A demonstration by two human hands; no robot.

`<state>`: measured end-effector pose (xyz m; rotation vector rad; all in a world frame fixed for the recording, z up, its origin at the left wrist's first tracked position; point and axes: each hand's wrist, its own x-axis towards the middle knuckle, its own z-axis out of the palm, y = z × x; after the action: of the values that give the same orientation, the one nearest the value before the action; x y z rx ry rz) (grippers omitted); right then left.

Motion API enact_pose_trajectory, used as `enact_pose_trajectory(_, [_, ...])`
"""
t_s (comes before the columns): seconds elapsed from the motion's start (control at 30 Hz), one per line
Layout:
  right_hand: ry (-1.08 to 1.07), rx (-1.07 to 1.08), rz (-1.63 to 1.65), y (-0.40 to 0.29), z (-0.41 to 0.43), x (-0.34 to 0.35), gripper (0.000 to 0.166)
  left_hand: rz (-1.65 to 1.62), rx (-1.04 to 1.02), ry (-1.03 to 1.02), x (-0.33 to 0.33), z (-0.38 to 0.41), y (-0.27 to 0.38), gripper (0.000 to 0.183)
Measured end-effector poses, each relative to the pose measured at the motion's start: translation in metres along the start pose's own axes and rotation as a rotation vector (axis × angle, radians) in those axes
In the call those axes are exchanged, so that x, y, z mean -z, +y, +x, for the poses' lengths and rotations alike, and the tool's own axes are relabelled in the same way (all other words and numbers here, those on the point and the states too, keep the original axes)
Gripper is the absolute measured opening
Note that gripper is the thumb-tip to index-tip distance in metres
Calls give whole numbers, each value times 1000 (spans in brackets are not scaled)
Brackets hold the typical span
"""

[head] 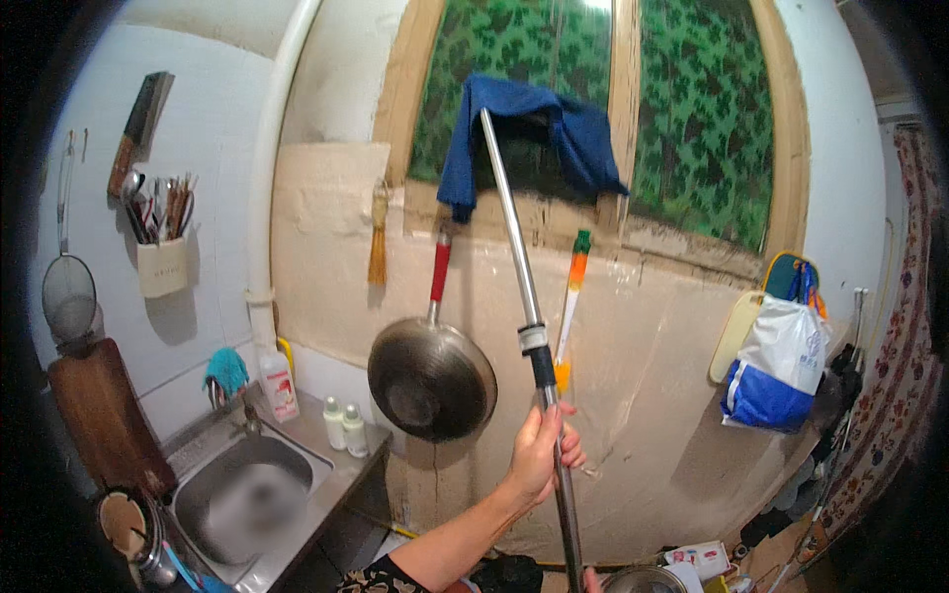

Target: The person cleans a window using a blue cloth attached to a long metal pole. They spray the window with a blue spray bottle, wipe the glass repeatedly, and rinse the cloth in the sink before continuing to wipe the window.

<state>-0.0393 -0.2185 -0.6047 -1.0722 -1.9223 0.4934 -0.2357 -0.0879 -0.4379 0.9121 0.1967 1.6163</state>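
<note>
My left hand [545, 452] grips a telescopic metal pole [511, 215] below its black and grey collar. A blue cloth [511, 100] is draped over the pole's upper end and hangs down on both sides, in front of the window's green patterned panes [693, 141] and lower wooden frame. Only some fingers of my right hand [591, 580] show at the bottom edge, beside the lower part of the pole; the rest of it is out of view. A wok [432, 379] with a red handle hangs on the wall left of the pole.
At lower left is a steel sink [322, 474] with bottles [354, 431] at its back right. An orange and white stick-like tool [571, 296] and a small brush [379, 248] hang on the wall. A white and blue bag [778, 363] hangs at right. A pot lid [643, 582] lies low down.
</note>
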Motion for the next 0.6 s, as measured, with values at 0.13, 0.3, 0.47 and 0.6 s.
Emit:
enact_pose_trajectory(0.13, [-55, -104, 19, -69, -37, 8, 51, 42, 7, -26, -16, -24, 32, 24])
enact_pose_trajectory(0.3, [129, -43, -67, -114, -59, -6, 46, 214, 3, -64, -18, -34, 59, 31])
enact_pose_trajectory(0.47, [151, -242, 193, -159, -6, -6, 42, 561, -176, -116, -23, -36, 79, 63])
enact_pose_trajectory(0.6, [156, -99, 430, -163, 67, 2, 50, 435, -209, -15, 0, -77, 86, 63])
